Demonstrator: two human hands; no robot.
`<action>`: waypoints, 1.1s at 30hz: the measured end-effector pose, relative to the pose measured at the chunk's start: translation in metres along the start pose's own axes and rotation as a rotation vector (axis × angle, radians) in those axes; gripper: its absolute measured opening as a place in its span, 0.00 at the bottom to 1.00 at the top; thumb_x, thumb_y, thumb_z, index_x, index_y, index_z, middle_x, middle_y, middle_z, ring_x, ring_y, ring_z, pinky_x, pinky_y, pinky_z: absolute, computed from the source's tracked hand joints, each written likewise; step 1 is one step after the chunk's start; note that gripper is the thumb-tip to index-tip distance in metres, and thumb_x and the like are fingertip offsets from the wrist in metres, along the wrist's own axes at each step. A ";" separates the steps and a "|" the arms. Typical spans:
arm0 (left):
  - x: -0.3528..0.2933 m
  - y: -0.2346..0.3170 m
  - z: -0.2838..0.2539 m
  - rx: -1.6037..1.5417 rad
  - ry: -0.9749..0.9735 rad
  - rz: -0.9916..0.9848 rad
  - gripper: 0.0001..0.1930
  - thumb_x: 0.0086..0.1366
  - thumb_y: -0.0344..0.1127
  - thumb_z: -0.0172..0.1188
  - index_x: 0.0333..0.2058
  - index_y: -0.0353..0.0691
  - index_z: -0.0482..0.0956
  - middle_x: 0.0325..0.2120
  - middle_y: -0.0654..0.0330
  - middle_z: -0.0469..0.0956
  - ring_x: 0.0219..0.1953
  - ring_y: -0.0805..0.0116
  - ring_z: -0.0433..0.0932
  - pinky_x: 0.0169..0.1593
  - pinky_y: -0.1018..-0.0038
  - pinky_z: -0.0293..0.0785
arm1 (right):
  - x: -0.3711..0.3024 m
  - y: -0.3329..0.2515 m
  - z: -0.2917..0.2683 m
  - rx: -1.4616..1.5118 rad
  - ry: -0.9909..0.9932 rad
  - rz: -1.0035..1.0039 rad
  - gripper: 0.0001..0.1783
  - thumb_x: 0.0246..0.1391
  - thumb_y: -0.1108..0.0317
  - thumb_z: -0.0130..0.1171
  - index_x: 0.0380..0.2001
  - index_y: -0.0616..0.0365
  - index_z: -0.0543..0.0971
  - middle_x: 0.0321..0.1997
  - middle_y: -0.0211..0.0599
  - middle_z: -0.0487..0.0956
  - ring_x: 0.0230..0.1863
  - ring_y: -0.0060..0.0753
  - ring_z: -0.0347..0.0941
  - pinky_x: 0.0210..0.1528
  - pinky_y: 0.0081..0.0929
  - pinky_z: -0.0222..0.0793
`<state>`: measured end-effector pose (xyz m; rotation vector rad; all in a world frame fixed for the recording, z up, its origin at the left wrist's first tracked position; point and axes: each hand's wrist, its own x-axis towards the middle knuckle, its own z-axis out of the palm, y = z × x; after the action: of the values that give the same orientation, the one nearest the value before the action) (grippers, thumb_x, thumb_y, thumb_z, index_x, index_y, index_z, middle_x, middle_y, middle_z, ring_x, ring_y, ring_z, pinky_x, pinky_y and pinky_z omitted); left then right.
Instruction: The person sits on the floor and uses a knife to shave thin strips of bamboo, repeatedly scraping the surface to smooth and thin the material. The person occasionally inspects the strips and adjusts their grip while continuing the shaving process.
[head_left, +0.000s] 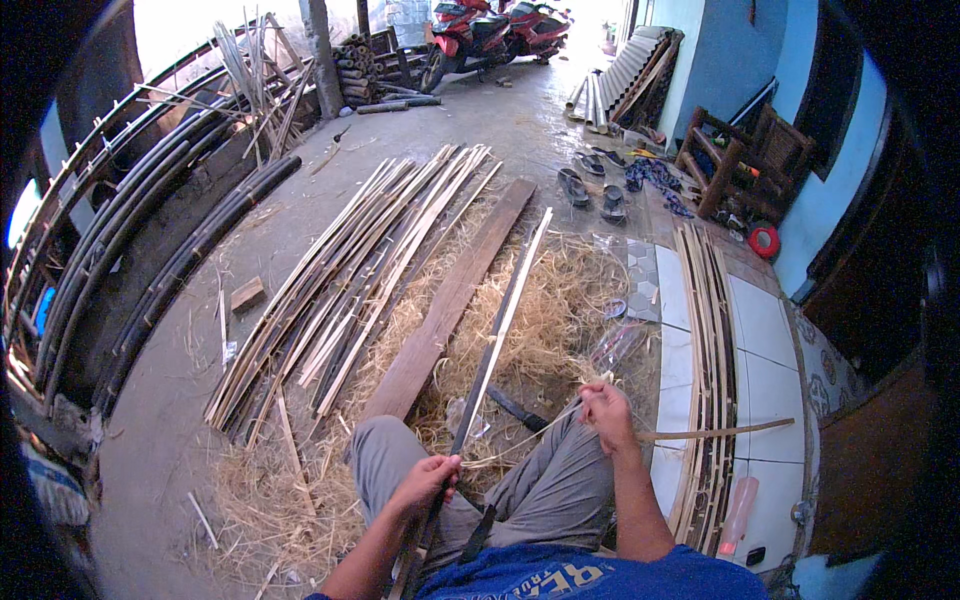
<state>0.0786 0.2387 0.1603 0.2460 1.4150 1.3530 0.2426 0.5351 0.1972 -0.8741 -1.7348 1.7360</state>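
Note:
My left hand (425, 484) is closed around a long bamboo strip (490, 352), dark on one side and pale on the other. The strip slants from beside my waist up and away over the shavings. Above my right knee, my right hand (607, 412) is pinched on thin pale bamboo shavings (530, 441), which trail back toward the left hand. A thin brown stick (720, 430) sticks out to the right from behind the right wrist. Between my legs lies a black, handle-like object (518, 408), partly hidden by my right leg.
A wooden plank (455, 300) lies over heaped shavings (560, 300). Left of it are many split bamboo strips (345, 285); more strips (705, 380) lie on the right-hand tiles. Dark poles (200, 270) line the left. Sandals (590, 190), a bamboo chair (745, 165) and motorbikes (490, 38) stand farther off.

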 end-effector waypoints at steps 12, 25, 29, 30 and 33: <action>-0.009 0.001 -0.021 0.201 0.039 0.049 0.17 0.67 0.50 0.52 0.26 0.44 0.71 0.16 0.71 0.64 0.14 0.81 0.60 0.17 0.80 0.57 | 0.008 -0.036 0.000 -0.713 -0.167 -0.194 0.11 0.53 0.62 0.59 0.31 0.59 0.78 0.22 0.38 0.76 0.24 0.31 0.72 0.29 0.31 0.66; 0.020 0.013 -0.011 0.656 0.139 0.175 0.22 0.66 0.52 0.52 0.25 0.37 0.74 0.15 0.66 0.69 0.17 0.77 0.66 0.21 0.75 0.63 | 0.024 -0.034 -0.058 -0.859 0.432 -0.368 0.12 0.56 0.62 0.54 0.33 0.61 0.78 0.31 0.46 0.79 0.37 0.49 0.75 0.41 0.42 0.69; 0.068 0.021 -0.024 0.774 0.160 0.175 0.23 0.65 0.51 0.53 0.26 0.33 0.76 0.14 0.58 0.72 0.18 0.68 0.71 0.24 0.67 0.67 | 0.022 0.000 0.007 -0.749 0.218 -0.368 0.14 0.50 0.60 0.59 0.34 0.58 0.79 0.37 0.47 0.78 0.42 0.49 0.74 0.49 0.41 0.67; 0.077 0.028 -0.023 0.778 0.135 0.190 0.23 0.65 0.51 0.53 0.26 0.32 0.76 0.14 0.58 0.72 0.18 0.69 0.72 0.24 0.68 0.68 | 0.016 0.005 0.027 -0.695 0.121 -0.395 0.14 0.49 0.59 0.60 0.34 0.58 0.80 0.39 0.47 0.78 0.44 0.49 0.73 0.51 0.43 0.66; 0.093 0.040 -0.014 0.720 0.066 0.184 0.22 0.65 0.50 0.54 0.24 0.33 0.75 0.15 0.59 0.72 0.17 0.70 0.72 0.23 0.70 0.69 | -0.017 0.009 0.091 -1.033 0.111 -0.551 0.23 0.52 0.51 0.56 0.45 0.56 0.78 0.50 0.51 0.74 0.54 0.53 0.67 0.55 0.49 0.62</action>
<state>0.0130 0.3136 0.1388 0.8227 1.9333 0.9461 0.1853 0.4628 0.1864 -0.7164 -2.4813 0.3672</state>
